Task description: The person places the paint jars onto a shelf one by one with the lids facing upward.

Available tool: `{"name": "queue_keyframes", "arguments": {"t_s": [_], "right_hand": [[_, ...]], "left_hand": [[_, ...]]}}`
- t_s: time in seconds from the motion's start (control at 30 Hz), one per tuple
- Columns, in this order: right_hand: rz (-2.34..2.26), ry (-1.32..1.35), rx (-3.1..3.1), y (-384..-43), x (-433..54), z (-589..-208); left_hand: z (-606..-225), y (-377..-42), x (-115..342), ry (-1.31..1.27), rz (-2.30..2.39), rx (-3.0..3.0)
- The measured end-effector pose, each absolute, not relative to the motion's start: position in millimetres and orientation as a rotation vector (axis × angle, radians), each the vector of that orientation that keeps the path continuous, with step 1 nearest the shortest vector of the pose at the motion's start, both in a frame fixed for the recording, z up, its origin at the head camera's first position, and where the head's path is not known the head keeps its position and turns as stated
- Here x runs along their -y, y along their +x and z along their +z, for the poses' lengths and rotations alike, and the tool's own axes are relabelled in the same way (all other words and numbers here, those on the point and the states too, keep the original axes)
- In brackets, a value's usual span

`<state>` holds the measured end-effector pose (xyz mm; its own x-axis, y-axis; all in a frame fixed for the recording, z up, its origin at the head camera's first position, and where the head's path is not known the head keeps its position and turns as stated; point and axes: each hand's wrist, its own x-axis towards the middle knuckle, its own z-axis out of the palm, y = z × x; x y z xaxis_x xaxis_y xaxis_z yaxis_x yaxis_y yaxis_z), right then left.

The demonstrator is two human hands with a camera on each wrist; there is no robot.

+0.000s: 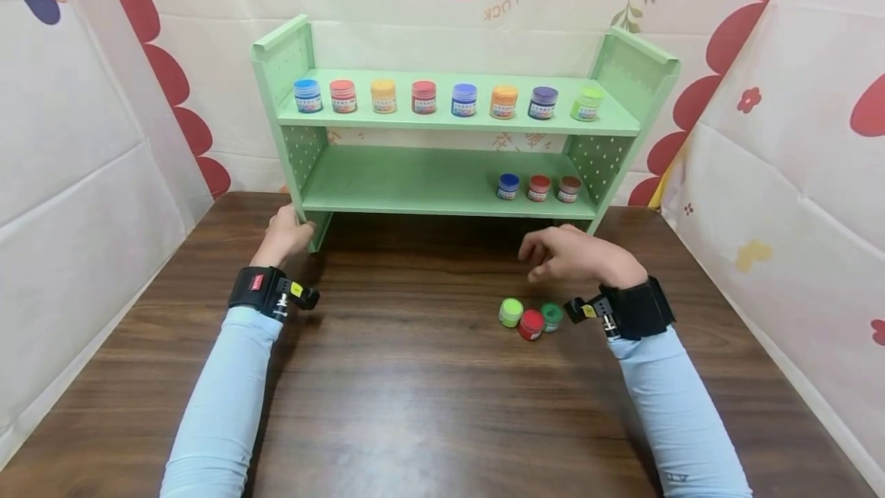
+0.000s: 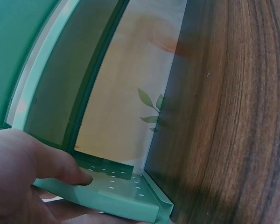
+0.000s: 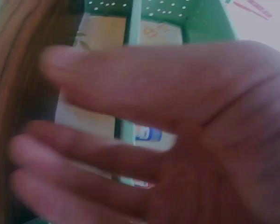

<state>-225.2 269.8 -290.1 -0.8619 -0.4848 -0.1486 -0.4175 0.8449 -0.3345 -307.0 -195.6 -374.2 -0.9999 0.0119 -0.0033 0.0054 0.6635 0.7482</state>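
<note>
A green two-tier shelf point(image 1: 442, 214) stands at the back of the table. My left hand point(image 1: 285, 235) grips the lower front edge of its left side panel point(image 2: 107, 200), the thumb on the inner face. In front of the shelf's right end, my right hand point(image 1: 577, 253) hovers above the table with loosely bent fingers and holds nothing; it looks blurred in the right wrist view. Just below it on the table sit a light green jar point(image 1: 510, 312), a red jar point(image 1: 531, 324) and a dark green jar point(image 1: 551, 316), grouped closely together.
Several small colour jars, among them a yellow jar point(image 1: 383, 96), line the upper tier. On the lower tier's right end stand a blue jar point(image 1: 508, 187), a red-lidded jar point(image 1: 538, 188) and a brown-lidded jar point(image 1: 569, 189). Printed white cloth point(image 1: 456, 44) hangs behind and at both sides.
</note>
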Motion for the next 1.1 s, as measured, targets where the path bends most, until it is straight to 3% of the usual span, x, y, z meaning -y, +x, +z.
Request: {"name": "queue_keyframes", "arguments": {"t_s": [0.63,1.1], "right_hand": [[-0.548,-0.348,-2.394,-233.5,-292.6,-320.5],[-0.364,-0.518,-2.744,-244.2,-301.4,-327.4]], "left_hand": [[-372.1,-306.3,193.9,0.016,1.284,-2.858],[-372.3,-305.2,193.2,0.014,1.299,-2.839]]}}
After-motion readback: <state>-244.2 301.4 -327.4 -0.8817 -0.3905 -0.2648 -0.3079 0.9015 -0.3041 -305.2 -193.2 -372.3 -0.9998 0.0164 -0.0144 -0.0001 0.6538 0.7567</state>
